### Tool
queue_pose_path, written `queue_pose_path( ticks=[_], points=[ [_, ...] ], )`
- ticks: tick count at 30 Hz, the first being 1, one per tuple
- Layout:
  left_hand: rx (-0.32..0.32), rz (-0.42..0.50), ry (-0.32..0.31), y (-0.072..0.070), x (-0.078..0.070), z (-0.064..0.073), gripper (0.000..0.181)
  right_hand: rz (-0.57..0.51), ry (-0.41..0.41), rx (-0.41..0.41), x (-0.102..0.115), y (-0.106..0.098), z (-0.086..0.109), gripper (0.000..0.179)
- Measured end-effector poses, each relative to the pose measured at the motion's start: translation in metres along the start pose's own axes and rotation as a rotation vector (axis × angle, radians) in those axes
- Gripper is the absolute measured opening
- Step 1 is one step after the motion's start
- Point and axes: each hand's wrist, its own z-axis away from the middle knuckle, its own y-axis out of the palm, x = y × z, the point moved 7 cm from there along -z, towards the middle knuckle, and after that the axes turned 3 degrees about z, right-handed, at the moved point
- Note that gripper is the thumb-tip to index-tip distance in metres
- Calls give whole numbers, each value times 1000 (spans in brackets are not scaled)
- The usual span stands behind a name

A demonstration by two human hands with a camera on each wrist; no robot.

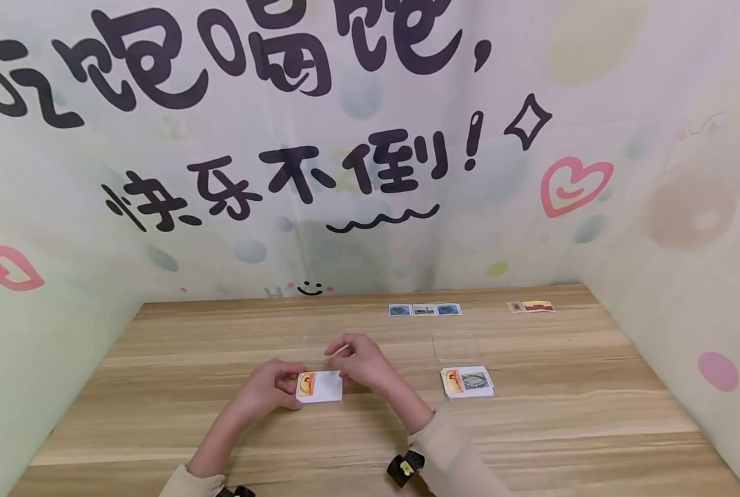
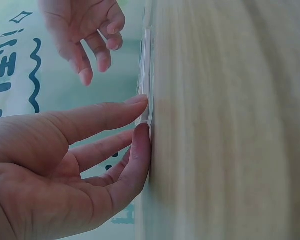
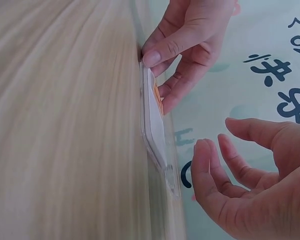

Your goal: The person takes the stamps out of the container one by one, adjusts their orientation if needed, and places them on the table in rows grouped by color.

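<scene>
A stack of white cards [image 1: 328, 388] lies on the table, with an orange-and-yellow stamp [image 1: 306, 384] at the left of its top face. At the stack's left end, my left hand [image 1: 267, 390] pinches the edge between thumb and fingers; the right wrist view shows that thumb on the edge of the stack [image 3: 156, 125]. My right hand [image 1: 359, 360] hovers over the upper right corner, its fingers loosely bent with nothing between them. From the left wrist, the stack [image 2: 147, 65] appears edge-on, low against the wood.
To the right lies another white card stack [image 1: 467, 392] bearing two stamps. Behind it is a clear flat sleeve [image 1: 455, 348]; a second clear outline [image 1: 314, 341] is partly behind my right hand. Farther back lie three blue-green stamps [image 1: 425, 310] and two more stamps [image 1: 538, 306]. Printed cloth walls enclose the table.
</scene>
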Motion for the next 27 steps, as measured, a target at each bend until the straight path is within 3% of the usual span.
queue_pose_path(
  ticks=[27],
  points=[
    [13, -13, 14, 1, 0, 0, 56, 38, 33, -3, 1, 10, 0, 19]
  ],
)
